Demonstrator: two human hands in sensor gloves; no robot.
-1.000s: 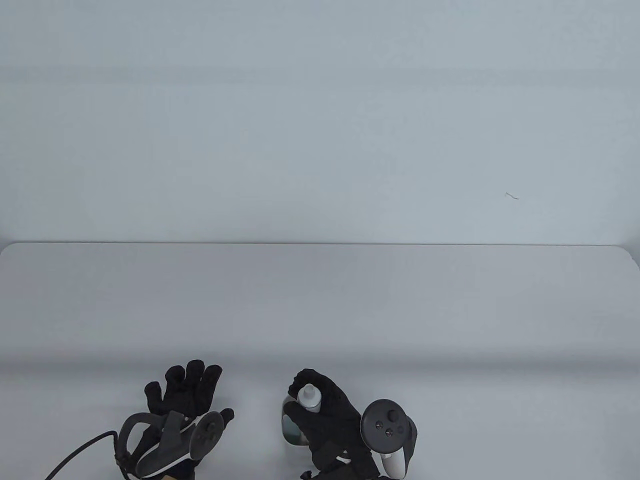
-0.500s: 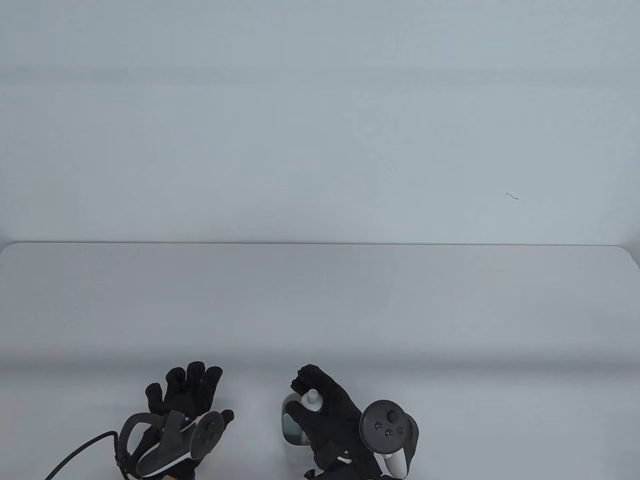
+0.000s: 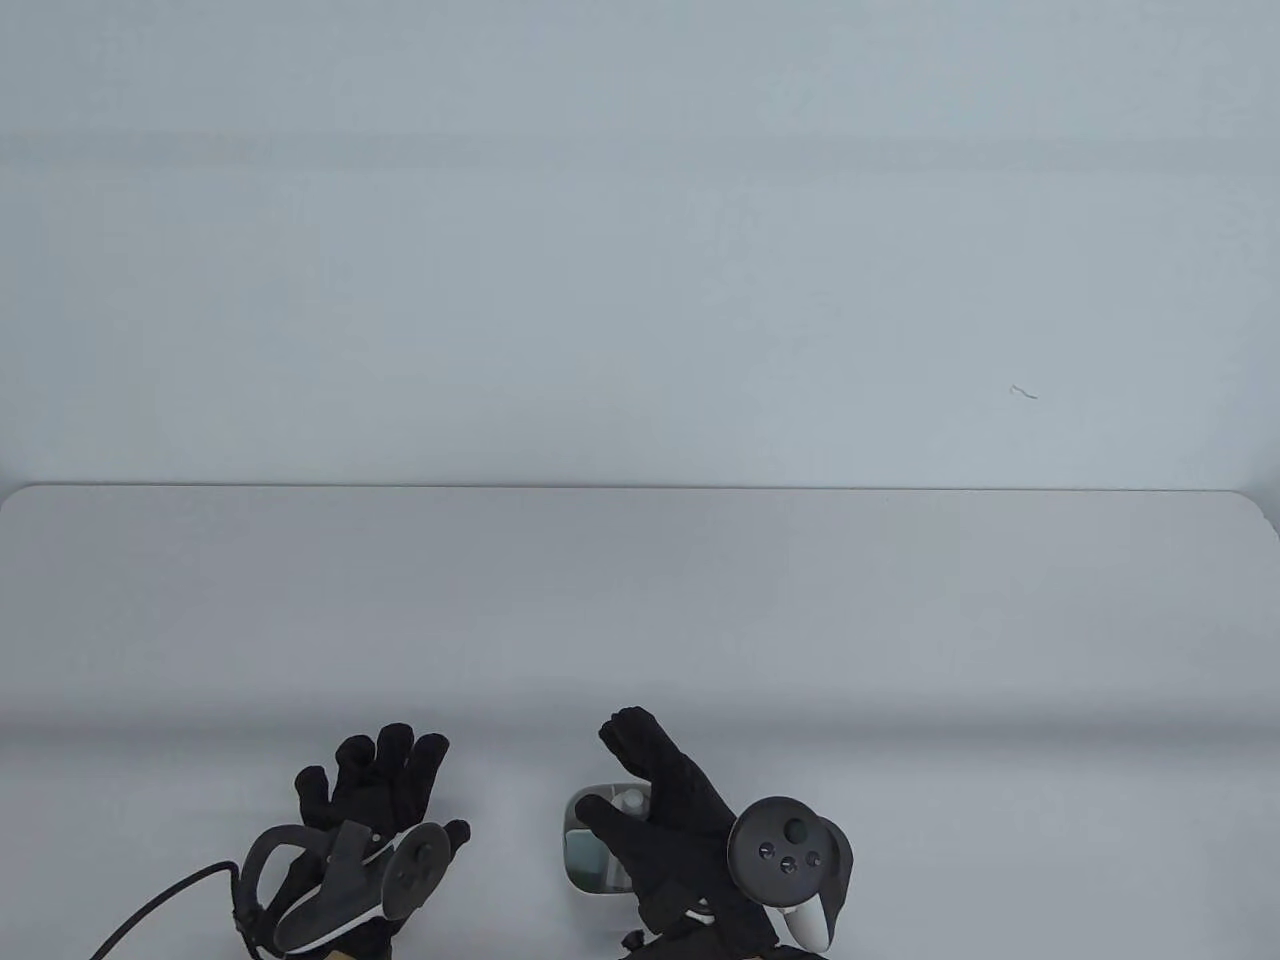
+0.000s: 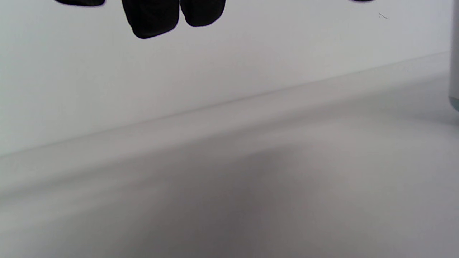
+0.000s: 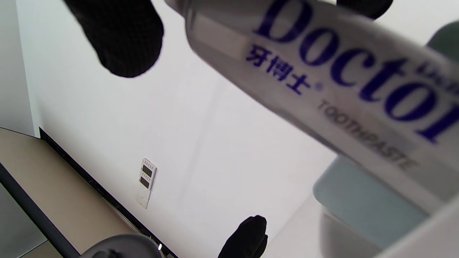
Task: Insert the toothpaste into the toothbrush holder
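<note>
Table view shows me the main change: a second ago my right hand [image 3: 665,810] was wrapped around the toothpaste [image 3: 632,801] with its cap well above the toothbrush holder [image 3: 585,850], and now the tube has sunk down inside the holder, only the cap showing at the rim. The fingers of my right hand have spread and lifted away toward the far side, so I judge the hand has released the tube; the thumb is close to the holder, but I cannot tell if it touches. In the right wrist view the toothpaste [image 5: 340,82] leans across the picture with its lower end inside the pale green holder [image 5: 362,204], and the fingertips [image 5: 122,39] stand apart from it.

My left hand [image 3: 370,800] has not moved. It lies flat with fingers spread, holding nothing, near the front edge of the table [image 3: 640,620], left of the holder.

The holder itself stands near the front edge, about in the middle. I think the insertion is practically done; what remains is to withdraw my right hand without knocking the leaning tube.
</note>
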